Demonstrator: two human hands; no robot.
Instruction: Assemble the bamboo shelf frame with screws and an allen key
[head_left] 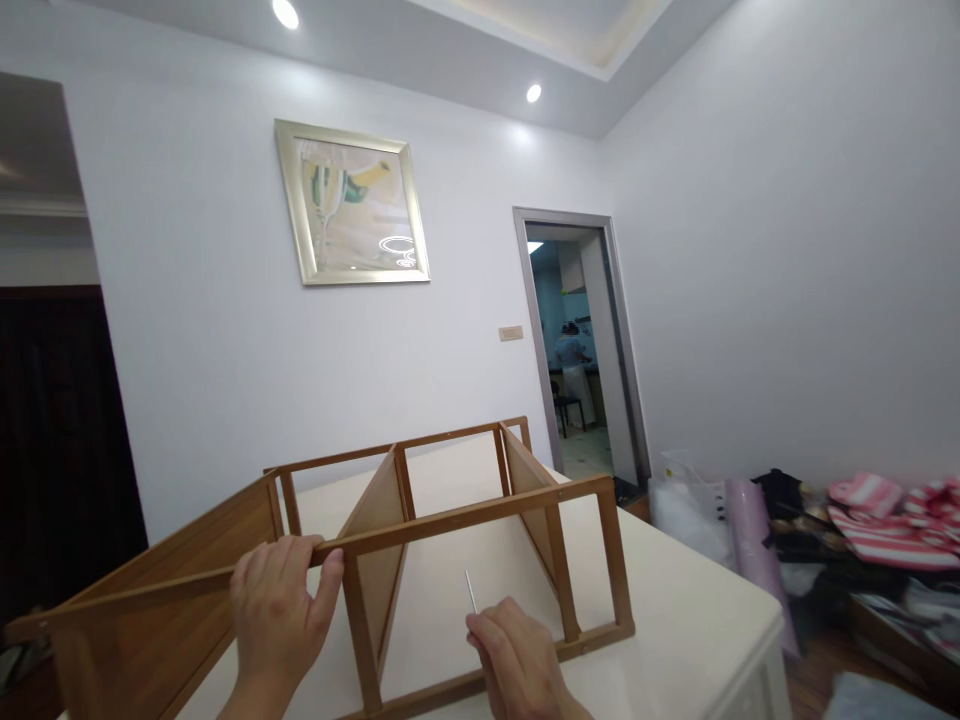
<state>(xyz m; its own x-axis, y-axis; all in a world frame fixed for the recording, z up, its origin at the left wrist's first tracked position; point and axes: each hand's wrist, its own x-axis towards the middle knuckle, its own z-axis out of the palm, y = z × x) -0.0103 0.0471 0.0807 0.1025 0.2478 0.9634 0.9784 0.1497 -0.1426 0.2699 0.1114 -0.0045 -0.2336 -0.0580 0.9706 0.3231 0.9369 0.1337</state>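
Lower centre: left hand (pixel 279 612), fingers curled, gripping the wooden shelf frame (pixel 480 517) lying across the white table (pixel 697 600); right hand (pixel 521 655) pinching a thin metal rod (pixel 470 592); lower right, an open box (pixel 892 640) holding assorted items.

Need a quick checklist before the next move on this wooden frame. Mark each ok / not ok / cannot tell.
1. Left hand on the wooden frame's upper rail: ok.
2. Thin metal rod held in the right hand: ok, between the fingers.
3. Rod's exposed end against the frame: not ok, it points up, free of the wood.
4. Frame fully supported by the white table: cannot tell, its near left part is cut off.
5. Joints tight: cannot tell, too little detail.
6. Other person away from the frame: ok, beyond the doorway.
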